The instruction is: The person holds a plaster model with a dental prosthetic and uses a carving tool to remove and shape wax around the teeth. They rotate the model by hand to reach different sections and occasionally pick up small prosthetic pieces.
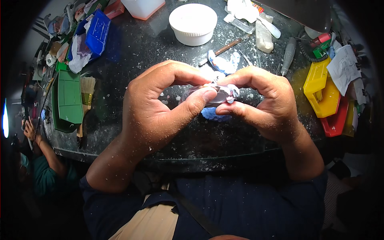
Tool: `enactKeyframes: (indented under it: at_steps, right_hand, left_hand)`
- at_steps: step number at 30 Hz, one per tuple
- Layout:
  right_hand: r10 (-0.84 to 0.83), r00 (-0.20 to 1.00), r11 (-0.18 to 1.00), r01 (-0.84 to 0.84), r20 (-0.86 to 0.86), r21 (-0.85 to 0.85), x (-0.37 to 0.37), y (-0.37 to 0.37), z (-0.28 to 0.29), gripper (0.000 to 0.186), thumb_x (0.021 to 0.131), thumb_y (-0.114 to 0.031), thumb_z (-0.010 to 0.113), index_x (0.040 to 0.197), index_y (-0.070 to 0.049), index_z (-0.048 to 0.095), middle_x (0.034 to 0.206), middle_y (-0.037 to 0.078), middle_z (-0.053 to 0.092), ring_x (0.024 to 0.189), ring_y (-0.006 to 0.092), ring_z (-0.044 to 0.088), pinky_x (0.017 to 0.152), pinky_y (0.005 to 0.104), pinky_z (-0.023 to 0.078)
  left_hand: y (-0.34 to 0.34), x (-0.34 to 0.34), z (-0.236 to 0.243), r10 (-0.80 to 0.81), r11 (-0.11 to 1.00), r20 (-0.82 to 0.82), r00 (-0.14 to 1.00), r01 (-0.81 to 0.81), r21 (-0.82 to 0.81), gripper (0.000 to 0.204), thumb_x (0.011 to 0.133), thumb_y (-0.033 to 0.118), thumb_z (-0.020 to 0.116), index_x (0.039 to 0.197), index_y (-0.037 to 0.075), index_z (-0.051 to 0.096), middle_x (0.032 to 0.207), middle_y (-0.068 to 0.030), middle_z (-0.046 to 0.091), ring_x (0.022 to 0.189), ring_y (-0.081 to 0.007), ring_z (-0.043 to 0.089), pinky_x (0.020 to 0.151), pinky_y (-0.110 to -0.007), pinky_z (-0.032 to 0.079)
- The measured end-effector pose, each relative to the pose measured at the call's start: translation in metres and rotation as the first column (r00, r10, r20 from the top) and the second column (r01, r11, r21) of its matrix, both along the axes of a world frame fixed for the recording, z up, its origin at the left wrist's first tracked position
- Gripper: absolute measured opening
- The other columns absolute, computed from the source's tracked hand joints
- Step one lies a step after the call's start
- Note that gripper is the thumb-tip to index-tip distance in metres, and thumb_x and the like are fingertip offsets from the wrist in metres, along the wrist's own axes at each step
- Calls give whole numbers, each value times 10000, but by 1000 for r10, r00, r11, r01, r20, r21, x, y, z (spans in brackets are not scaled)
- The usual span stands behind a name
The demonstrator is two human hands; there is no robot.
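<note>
Above the table, my left hand (154, 98) and my right hand (270, 98) meet around a small pale dental cast (232, 93) with a shiny grey part. Thumb and forefinger of each hand pinch it from opposite sides. Glare and the fingers hide much of its shape. Just beyond the fingertips lies a curved blue-and-white dental piece (225, 65). Below the held cast, a bumpy blue piece (215, 115) rests on the table, partly covered by my hands.
Toward the back stand a white round tub (193, 25) and a wooden-handled tool (229, 47). On the left are a green bin (69, 100), a brush (87, 96) and a blue bin (97, 34). A grey handpiece (289, 56) and yellow bin (320, 88) lie right. Another person's arm (50, 154) shows far left.
</note>
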State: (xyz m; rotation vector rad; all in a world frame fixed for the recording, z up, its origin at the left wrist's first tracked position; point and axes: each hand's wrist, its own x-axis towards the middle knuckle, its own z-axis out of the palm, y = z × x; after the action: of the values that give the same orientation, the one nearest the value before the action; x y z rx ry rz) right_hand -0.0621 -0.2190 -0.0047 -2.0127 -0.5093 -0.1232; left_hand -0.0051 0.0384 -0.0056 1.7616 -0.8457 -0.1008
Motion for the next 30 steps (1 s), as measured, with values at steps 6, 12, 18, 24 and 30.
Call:
enactKeyframes:
  at_steps: [6,12,18,24,30]
  right_hand:
    - [-23,997,1000,25,78,-17,2,0,-3,276,874,-148,921,1076,-24,781,956,97,801,871,175,782,803,307,604]
    - [-2,1000,1000,2,30,1,-1,-2,-1,367,842,-156,945,1122,18,783,1043,121,805,985,188,777,916,313,586]
    - [-16,1000,1000,15,26,5,-2,-2,0,365,840,-148,946,1120,21,783,1036,122,806,976,177,776,910,314,590]
    - [29,999,989,-25,-23,143,-2,0,-6,328,851,-192,956,1053,2,785,952,107,813,887,162,797,813,303,615]
    - [42,993,994,-30,-107,105,-5,0,2,379,789,-150,989,1036,32,767,1011,119,803,954,163,771,884,309,600]
  left_hand:
    - [-3,3,-1,-28,999,112,993,23,45,232,902,3,834,1118,-10,751,1138,-139,757,1077,-195,724,992,-327,550]
    - [-6,-5,-3,5,1000,-41,999,-5,3,262,922,12,821,1167,-8,732,1161,-129,752,1107,-193,741,1029,-339,567]
    - [-5,-6,-6,-26,999,-118,993,23,-26,247,937,2,805,1167,-3,716,1150,-124,746,1095,-184,744,1022,-329,572]
    - [-8,-11,1,-80,989,-432,898,17,-149,196,959,-2,775,1134,-6,686,1097,-91,737,1040,-144,734,963,-310,583]
    - [-9,-13,4,-118,981,-597,793,1,-193,188,967,12,766,1131,-4,675,1052,-75,739,973,-110,722,893,-278,585]
